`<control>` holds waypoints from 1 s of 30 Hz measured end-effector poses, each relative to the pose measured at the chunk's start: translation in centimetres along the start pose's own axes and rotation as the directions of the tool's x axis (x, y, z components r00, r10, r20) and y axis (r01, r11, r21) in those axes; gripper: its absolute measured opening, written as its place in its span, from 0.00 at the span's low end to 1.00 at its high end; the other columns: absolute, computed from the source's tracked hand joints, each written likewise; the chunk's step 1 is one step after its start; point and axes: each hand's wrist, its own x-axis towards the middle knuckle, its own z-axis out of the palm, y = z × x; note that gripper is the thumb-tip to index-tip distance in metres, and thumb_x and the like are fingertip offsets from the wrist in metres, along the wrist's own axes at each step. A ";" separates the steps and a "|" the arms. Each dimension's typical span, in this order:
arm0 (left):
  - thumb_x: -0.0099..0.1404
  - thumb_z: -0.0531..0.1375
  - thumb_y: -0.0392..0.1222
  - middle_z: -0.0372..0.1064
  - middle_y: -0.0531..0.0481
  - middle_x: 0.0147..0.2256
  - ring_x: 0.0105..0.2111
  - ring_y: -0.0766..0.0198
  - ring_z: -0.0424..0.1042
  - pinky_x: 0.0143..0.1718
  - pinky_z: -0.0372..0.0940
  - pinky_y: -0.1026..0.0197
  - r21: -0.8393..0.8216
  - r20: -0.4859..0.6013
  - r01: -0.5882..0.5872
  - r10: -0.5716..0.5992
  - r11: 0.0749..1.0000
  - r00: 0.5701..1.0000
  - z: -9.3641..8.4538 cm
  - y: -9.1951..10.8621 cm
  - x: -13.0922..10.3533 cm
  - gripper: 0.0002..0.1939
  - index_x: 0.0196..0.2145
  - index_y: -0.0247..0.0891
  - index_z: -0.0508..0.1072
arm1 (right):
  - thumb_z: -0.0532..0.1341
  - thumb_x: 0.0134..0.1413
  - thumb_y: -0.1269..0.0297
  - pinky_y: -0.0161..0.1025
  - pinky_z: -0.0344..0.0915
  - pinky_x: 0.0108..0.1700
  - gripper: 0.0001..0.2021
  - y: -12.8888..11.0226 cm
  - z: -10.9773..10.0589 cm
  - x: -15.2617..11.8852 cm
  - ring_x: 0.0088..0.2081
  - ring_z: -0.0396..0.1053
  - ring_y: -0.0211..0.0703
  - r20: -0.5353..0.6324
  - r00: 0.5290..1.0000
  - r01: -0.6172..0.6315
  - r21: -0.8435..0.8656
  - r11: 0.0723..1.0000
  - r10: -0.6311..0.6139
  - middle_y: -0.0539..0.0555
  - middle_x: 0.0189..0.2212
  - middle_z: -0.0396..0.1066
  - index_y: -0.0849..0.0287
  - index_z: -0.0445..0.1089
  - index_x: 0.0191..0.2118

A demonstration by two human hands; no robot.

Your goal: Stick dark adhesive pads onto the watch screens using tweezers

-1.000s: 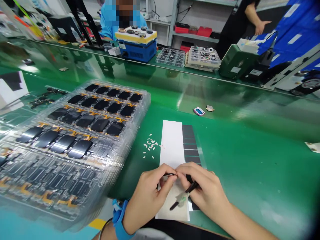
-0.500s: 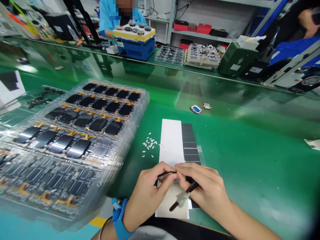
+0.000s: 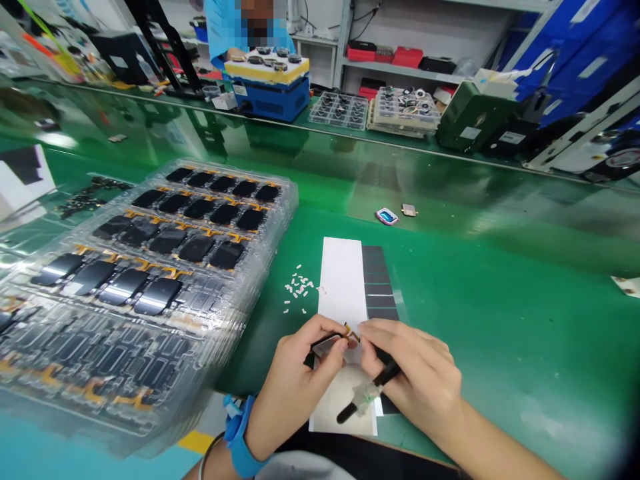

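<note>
Between thumb and fingers, my left hand (image 3: 305, 363) holds a small dark screen (image 3: 324, 347) with an orange flex cable (image 3: 352, 333) at its right end. My right hand (image 3: 413, 360) is closed around a black pen-like tool (image 3: 384, 375) with clear tape wrapped on it; its fingertips are beside the cable. Both hands are over a white paper strip (image 3: 343, 277) and a beige sheet (image 3: 345, 403). Dark rectangular strips (image 3: 379, 273) lie along the paper's right side. Small white pieces (image 3: 299, 285) are scattered on the green mat left of the paper.
Stacked clear trays (image 3: 285, 220) with black screens fill the left side. A small blue-faced part (image 3: 387, 216) and a square metallic part (image 3: 409, 210) lie beyond the paper. Farther back are a blue box (image 3: 275, 99), a green box (image 3: 475, 120) and a person in blue (image 3: 214, 30).
My right fingertips have moved slightly right, away from my left fingertips, and more of the orange cable shows. The person at the back has shifted, and the arm at the upper right is gone.
</note>
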 end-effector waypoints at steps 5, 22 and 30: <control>0.70 0.57 0.36 0.73 0.56 0.28 0.28 0.69 0.72 0.31 0.64 0.70 -0.017 0.009 -0.004 0.004 1.000 1.000 0.0 0.1 0.0 0.04 0.36 0.39 0.70 | 0.61 0.60 0.74 0.36 0.74 0.35 0.10 0.1 0.7 -0.6 0.36 0.76 0.40 0.083 0.997 -0.004 -0.015 1.000 0.005 0.57 0.39 0.77 0.62 0.72 0.47; 0.69 0.57 0.36 0.73 0.56 0.29 0.28 0.69 0.71 0.31 0.62 0.69 0.015 0.012 -0.024 0.023 1.000 1.000 0.0 0.2 -0.1 0.04 0.37 0.39 0.72 | 0.59 0.58 0.75 0.31 0.67 0.27 0.06 0.3 0.5 1.8 0.27 0.71 0.35 0.129 0.970 -0.226 0.187 0.956 0.204 0.51 0.29 0.74 0.59 0.73 0.36; 0.70 0.55 0.36 0.74 0.55 0.32 0.27 0.68 0.69 0.29 0.60 0.68 0.033 0.226 -0.107 0.097 0.994 0.969 -0.1 0.6 -0.6 0.04 0.38 0.40 0.70 | 0.63 0.49 0.76 0.31 0.63 0.32 0.05 3.0 4.5 8.0 0.28 0.70 0.35 0.535 0.771 -0.505 0.184 0.843 0.345 0.48 0.25 0.74 0.61 0.73 0.26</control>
